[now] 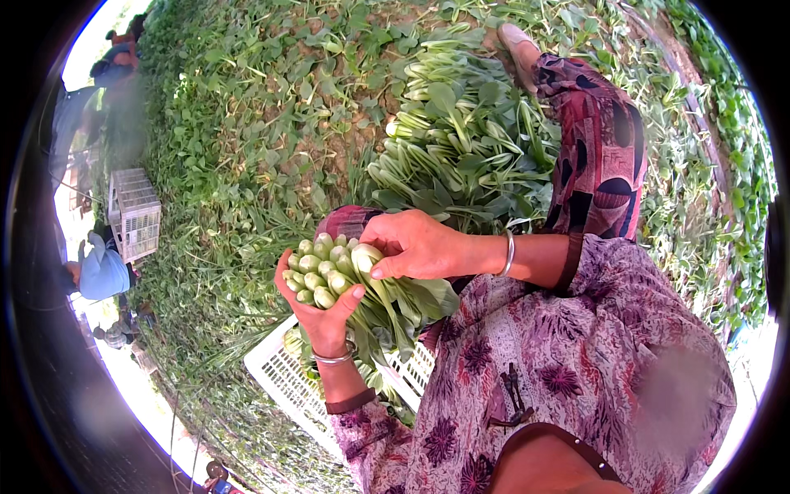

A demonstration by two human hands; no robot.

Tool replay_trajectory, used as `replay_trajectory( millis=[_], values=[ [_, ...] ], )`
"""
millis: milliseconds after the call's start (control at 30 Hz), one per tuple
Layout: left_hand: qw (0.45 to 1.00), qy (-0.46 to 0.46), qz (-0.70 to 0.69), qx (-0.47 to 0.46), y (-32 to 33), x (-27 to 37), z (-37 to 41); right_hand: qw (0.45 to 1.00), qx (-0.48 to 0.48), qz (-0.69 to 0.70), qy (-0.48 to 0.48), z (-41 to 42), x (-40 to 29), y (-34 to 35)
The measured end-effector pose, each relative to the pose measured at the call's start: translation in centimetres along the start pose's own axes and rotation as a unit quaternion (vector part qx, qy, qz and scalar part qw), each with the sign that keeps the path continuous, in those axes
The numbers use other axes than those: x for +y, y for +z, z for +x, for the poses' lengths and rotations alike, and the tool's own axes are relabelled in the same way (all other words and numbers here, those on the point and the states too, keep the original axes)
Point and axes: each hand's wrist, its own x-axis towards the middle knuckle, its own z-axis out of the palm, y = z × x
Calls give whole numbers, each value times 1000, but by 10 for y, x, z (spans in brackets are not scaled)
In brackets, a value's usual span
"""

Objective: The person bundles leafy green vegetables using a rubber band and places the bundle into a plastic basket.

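Observation:
My left hand [324,315] cups a bunch of bok choy [326,267], its pale green stem bases facing up and to the left. My right hand [419,246] pinches one bok choy [368,258] at the bunch's right side, thumb along the stem. Leaves from the bunch hang down to the right over my lap. Beyond my hands, between my legs, a large heap of cut bok choy [460,133] lies on the ground, stems mostly pointing left. Under my left forearm stands a white plastic crate [290,364] with greens inside, partly hidden by my arm and the bunch.
Low leafy plants and loose leaves cover the soil [296,142] ahead and left. A slatted plastic crate [134,216] stands at the far left, near a person in light blue [103,272]. More people appear along the left rim. A dark hose-like line [685,86] runs along the right.

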Motion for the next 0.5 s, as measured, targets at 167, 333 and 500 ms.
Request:
replay_trajectory(
  millis=[167,333,500],
  values=[
    [1000,-1,17,3,1,-1,-3,997,4,-5,-71,4,16,15],
    [999,2,49,22,3,0,-8,991,32,3,-133,5,16,18],
    [991,23,120,53,6,1,-11,982,-29,187,4,14,24,7]
  ],
)
